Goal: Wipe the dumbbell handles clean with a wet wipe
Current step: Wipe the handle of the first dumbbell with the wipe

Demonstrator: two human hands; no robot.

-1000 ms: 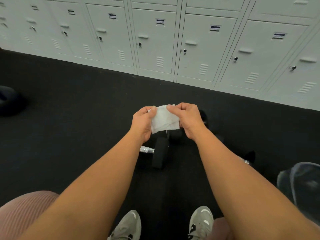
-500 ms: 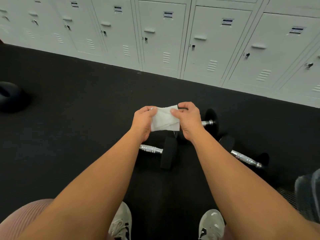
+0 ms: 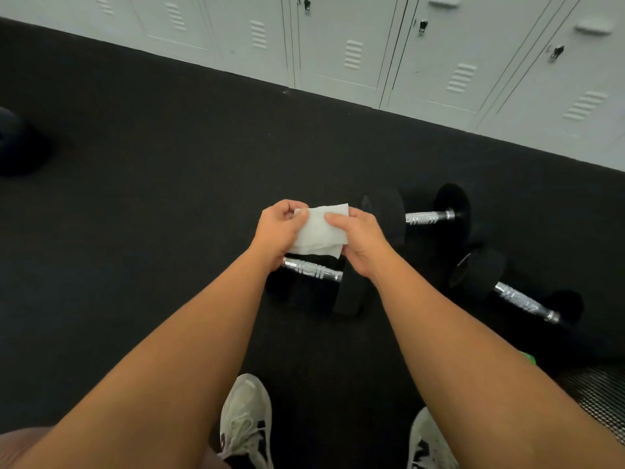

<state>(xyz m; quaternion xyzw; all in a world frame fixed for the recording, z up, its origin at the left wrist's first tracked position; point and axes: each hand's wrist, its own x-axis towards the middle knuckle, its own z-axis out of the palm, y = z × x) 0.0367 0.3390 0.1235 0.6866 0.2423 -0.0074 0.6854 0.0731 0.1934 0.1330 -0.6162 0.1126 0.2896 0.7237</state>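
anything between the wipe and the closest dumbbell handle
Nothing visible does. The left hand and the right hand pinch the wet wipe between them, and the nearest chrome handle lies bare on the floor just below it in this view, with nothing across it.

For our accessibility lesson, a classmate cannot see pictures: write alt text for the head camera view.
A person's left hand and right hand pinch a white wipe between them, above three black dumbbells with shiny metal handles lying on a dark floor. Pale lockers stand along its far edge, and two light shoes show at the bottom.
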